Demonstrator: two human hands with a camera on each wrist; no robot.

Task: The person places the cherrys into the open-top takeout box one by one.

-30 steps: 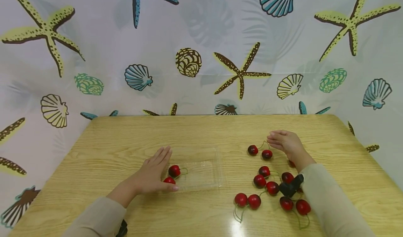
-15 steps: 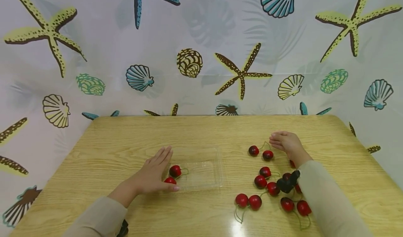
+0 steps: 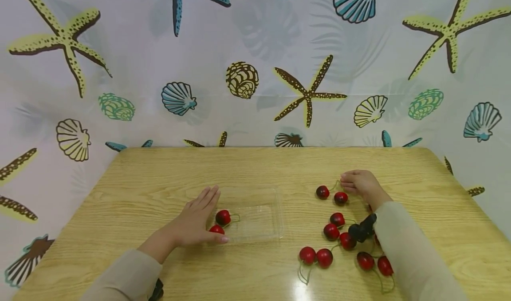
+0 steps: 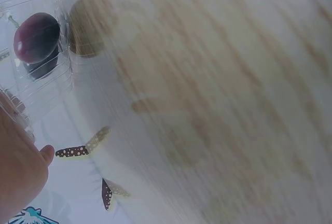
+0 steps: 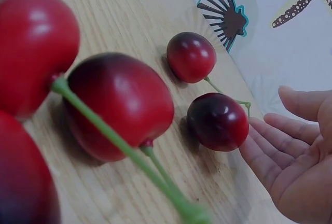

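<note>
My left hand (image 3: pixel 199 219) lies flat on the wooden table (image 3: pixel 255 168), fingers straight, against the left end of a clear plastic tray (image 3: pixel 263 216). Two red cherries (image 3: pixel 222 217) sit in that end of the tray beside my palm; the left wrist view shows one cherry (image 4: pixel 35 37) through the clear wall and my left hand (image 4: pixel 18 177) at the edge. My right hand (image 3: pixel 353 183) rests further right, fingers loosely curled and holding nothing. Its fingertips (image 5: pixel 254 156) are right beside a stemmed pair of dark red cherries (image 3: pixel 340 198), the nearer cherry (image 5: pixel 217 121) almost touching.
Several more stemmed cherries (image 3: pixel 331 232) lie scattered at the front right, partly under my right forearm, including a pair (image 3: pixel 315 256) near the front edge. A curtain printed with starfish and shells (image 3: pixel 307 92) closes off the back and sides of the table.
My right hand has curled its fingers a little and drawn closer to the cherry pair. The left hand and the tray have stayed put.
</note>
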